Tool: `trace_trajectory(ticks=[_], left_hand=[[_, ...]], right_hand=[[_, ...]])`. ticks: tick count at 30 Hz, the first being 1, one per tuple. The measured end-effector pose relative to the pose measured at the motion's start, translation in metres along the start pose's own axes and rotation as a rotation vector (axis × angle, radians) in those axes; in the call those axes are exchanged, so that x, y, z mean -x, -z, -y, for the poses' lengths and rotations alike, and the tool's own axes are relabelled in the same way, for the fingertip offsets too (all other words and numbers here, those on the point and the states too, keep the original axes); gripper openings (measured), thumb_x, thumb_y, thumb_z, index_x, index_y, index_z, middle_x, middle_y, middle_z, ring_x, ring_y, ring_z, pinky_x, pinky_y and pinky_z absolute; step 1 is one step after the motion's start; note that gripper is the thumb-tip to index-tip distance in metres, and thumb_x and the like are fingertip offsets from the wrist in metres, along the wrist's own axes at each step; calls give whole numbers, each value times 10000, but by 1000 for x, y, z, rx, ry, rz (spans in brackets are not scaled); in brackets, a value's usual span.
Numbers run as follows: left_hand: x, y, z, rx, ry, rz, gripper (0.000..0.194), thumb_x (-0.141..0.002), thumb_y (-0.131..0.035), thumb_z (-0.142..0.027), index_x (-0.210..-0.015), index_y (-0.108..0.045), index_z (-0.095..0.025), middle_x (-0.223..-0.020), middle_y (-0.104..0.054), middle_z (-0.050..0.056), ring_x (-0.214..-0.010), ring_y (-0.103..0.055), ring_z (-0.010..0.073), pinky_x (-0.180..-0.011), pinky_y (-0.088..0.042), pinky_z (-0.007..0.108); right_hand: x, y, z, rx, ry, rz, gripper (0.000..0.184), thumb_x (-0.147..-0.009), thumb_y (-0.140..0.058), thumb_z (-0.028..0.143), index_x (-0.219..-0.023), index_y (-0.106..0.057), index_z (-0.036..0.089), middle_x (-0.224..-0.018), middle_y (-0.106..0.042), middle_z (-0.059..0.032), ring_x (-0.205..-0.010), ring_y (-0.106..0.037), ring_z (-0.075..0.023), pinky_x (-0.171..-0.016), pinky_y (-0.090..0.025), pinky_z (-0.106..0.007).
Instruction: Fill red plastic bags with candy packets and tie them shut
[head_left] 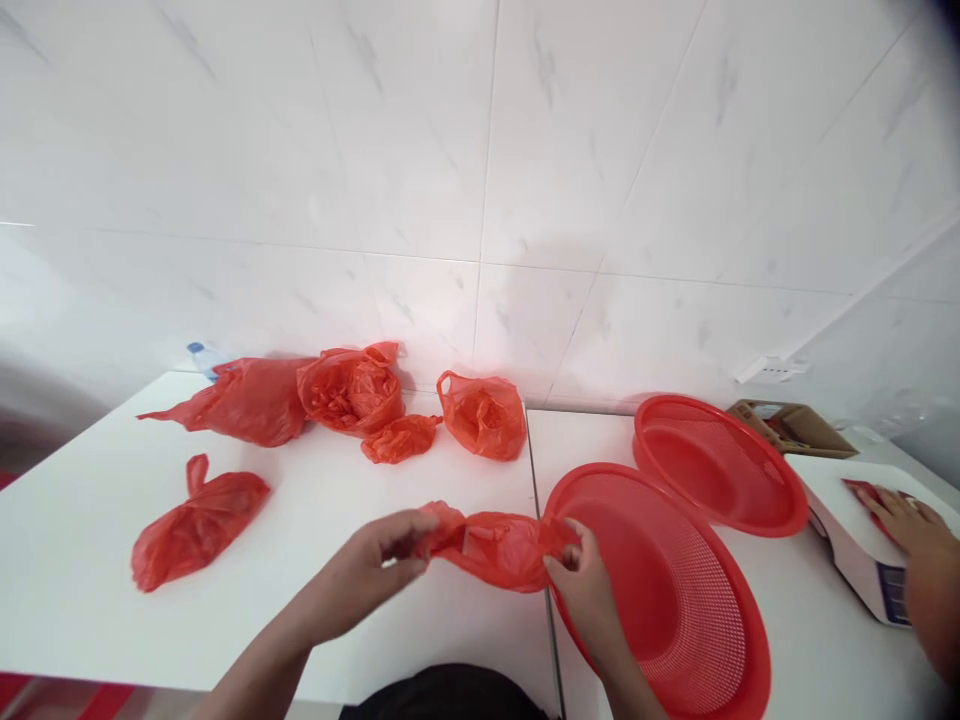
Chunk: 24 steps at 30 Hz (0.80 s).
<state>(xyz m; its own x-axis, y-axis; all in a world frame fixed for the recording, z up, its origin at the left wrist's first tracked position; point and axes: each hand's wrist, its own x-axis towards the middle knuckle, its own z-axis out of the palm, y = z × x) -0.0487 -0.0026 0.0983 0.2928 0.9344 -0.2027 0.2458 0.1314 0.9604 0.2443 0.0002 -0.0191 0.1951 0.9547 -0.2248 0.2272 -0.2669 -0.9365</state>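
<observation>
My left hand (367, 570) and my right hand (581, 585) pinch opposite ends of a crumpled red plastic bag (487, 550), holding it just above the white table (315, 620). My right hand is over the rim of a red perforated plastic basin (660, 590). A second red basin (712, 465) leans on that one's far side. Several more red plastic bags lie loose on the table, including one near the far left (196, 525) and a looped one at the back (484, 416).
A co-worker's hand (911, 525) rests on a red item atop a white boxy device (855, 540) at the right. A cardboard box (791, 428) sits behind it. A plastic bottle (204, 360) lies behind the bags, and white tiled walls rise beyond the table.
</observation>
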Motion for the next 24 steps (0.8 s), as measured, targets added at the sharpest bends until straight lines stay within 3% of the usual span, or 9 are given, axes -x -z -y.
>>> trace_trajectory(ticks=[2, 5, 6, 9, 11, 14, 18, 21, 24], left_hand=[[-3, 7, 1, -31, 6, -38, 204, -728, -635, -295, -885, -721, -198, -834, -678, 33, -742, -598, 183, -714, -494, 301], [-8, 20, -2, 9, 3, -522, 244, -696, -636, -366, -861, -707, -201, -768, -666, 16, -649, -568, 163, -661, -486, 302], [-8, 21, -5, 14, 12, -555, 236, -694, -632, -368, -849, -702, -204, -754, -662, 13, -626, -561, 159, -640, -482, 299], [-4, 13, -17, -57, 59, -29, 127, -707, -615, -272, -775, -702, -211, -765, -663, 20, -619, -574, 161, -592, -469, 279], [-1, 3, -23, -105, 42, 154, 128, -725, -576, -209, -761, -699, -218, -803, -668, 19, -670, -595, 166, -614, -472, 269], [-2, -3, -26, -154, -2, 14, 145, -742, -544, -185, -755, -683, -223, -821, -675, 16, -732, -608, 175, -647, -472, 264], [-6, -1, -21, -293, -53, 23, 130, -752, -571, -199, -721, -693, -233, -835, -667, 27, -730, -593, 180, -657, -470, 271], [-6, -8, -17, -413, -99, -41, 163, -737, -555, -151, -701, -689, -236, -818, -635, 25, -749, -580, 177, -670, -455, 268], [-6, -27, -12, -372, -82, -7, 192, -706, -526, -96, -700, -670, -223, -792, -616, 12, -710, -576, 155, -650, -448, 259]], right_hand=[[0, 1, -3, 55, -3, 86, 383, -739, -606, 294, -1106, -589, 189, -732, -601, 2, -698, -562, -200, -646, -445, -310], [3, 4, -6, 38, 35, 214, 150, -770, -588, 337, -772, -611, 188, -717, -589, -9, -708, -543, -192, -655, -424, -303], [4, 5, -6, 10, 43, 239, 173, -776, -594, 356, -727, -590, 190, -699, -576, -4, -694, -531, -186, -646, -417, -298], [8, 7, -3, -88, 70, 272, 215, -762, -649, 389, -713, -578, 192, -737, -595, -15, -732, -544, -191, -669, -425, -299], [9, 6, 3, -191, 68, 267, 238, -758, -682, 415, -748, -600, 192, -974, -650, -73, -924, -578, -237, -780, -450, -333], [10, 0, 15, -470, -4, 266, 268, -751, -716, 447, -803, -595, 214, -1187, -625, -98, -1089, -562, -266, -910, -438, -397], [16, -16, 26, -799, -110, 319, 312, -800, -661, 494, -737, -503, 232, -575, -509, 55, -564, -508, -119, -680, -476, -306], [24, -28, 31, -683, -126, 409, 309, -827, -610, 518, -772, -512, 230, -460, -289, 120, -405, -239, -64, -454, -314, -212], [35, -41, 40, -381, -79, 574, 357, -762, -692, 407, -1048, -570, 233, -528, -433, 102, -456, -351, -75, -471, -301, -207]])
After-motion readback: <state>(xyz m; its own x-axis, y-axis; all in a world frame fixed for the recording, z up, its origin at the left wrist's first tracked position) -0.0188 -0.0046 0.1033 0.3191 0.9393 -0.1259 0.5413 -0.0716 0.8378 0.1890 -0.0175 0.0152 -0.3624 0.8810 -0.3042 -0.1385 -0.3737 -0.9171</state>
